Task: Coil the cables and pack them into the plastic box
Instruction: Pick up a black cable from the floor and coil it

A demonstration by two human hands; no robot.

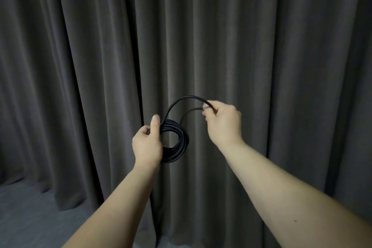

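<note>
A black cable (181, 143) is wound into a small round coil of several turns, held up in the air in front of me. My left hand (148, 144) grips the coil's left side, thumb pressed upright against the turns. From the coil a loose strand arcs up and to the right. My right hand (222, 122) pinches that strand at its far end, a little higher than the coil, and a second stretch of it curves back down behind the coil. The plastic box is not in view.
Dark grey pleated curtains (261, 46) fill the whole background close behind my hands. A strip of grey floor (26, 217) shows at the lower left.
</note>
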